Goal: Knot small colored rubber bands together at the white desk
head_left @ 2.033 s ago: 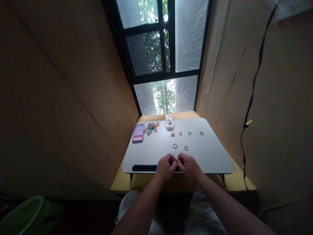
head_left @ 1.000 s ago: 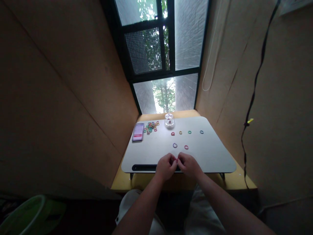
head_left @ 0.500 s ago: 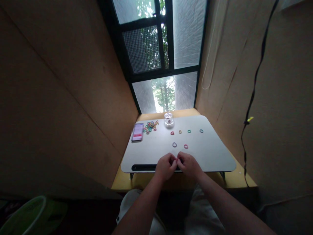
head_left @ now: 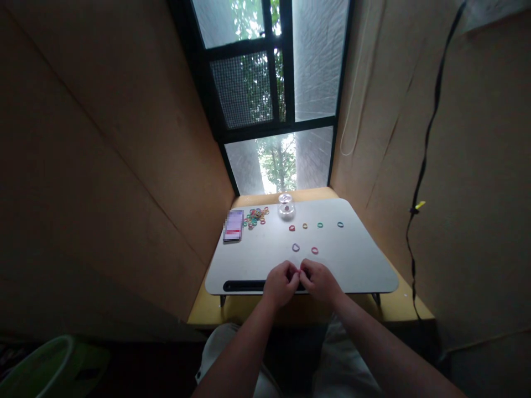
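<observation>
My left hand (head_left: 282,283) and my right hand (head_left: 318,281) meet over the front edge of the white folding table (head_left: 257,260). Both are closed in a pinch, fingertips together on a small pink hair tie (head_left: 299,271), mostly covered by the fingers. Just beyond them lie a purple hair tie (head_left: 296,247) and a pink ring-shaped one (head_left: 315,250). Farther back is a spaced row: a red hair tie (head_left: 292,228), a yellow one (head_left: 305,225), a green one (head_left: 319,225) and a dark teal one (head_left: 340,224).
A heap of coloured hair ties (head_left: 256,216) lies at the back left, beside a phone (head_left: 233,225). Behind the row stands a clear round container (head_left: 286,209). A black slot strip (head_left: 243,285) runs along the front edge. Walls flank the table; a black cable (head_left: 423,160) hangs right.
My view has tilted slightly, so the table items sit a little lower. Both hands stay pinched together in nearly the same place.
</observation>
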A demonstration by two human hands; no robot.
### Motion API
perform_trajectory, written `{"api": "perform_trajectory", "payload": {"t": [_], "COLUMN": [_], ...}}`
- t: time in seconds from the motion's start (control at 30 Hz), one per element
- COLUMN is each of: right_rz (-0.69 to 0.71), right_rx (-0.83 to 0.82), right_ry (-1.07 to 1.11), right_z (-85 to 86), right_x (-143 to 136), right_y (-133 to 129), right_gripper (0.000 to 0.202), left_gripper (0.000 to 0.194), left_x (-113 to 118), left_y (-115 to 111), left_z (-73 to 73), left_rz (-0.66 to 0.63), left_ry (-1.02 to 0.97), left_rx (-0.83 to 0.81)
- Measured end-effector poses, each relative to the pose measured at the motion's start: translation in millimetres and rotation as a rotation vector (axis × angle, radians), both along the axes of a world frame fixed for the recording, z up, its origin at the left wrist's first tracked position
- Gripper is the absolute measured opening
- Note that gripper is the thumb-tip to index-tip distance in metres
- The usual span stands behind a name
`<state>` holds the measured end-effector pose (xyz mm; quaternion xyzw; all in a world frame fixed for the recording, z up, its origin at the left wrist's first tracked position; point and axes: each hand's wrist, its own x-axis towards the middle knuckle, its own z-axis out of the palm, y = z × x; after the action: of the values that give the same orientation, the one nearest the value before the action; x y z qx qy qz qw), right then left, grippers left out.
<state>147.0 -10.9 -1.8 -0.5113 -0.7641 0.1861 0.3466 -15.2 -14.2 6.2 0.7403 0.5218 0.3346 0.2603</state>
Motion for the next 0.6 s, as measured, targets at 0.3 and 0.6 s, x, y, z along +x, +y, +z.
{"api": "perform_trajectory", "payload": {"t": [0.3, 0.6], "right_rz": [-0.009, -0.009], "right_rx": [-0.002, -0.001], "right_ry": [-0.012, -0.018], "right_z": [-1.4, -1.4], "right_x": [-0.8, -0.6], "right_y": [0.0, 0.5], "right_gripper": [0.014, 0.013], "left_gripper": [0.011, 0.011], "left_x": [-1.2, -1.4], "left_y": [0.3, 0.4], "left_z": [-1.6, -0.8], "left_rz": [0.003, -0.007], "left_ry": [-0.012, 0.006], "left_rx": [-0.01, -0.003]}}
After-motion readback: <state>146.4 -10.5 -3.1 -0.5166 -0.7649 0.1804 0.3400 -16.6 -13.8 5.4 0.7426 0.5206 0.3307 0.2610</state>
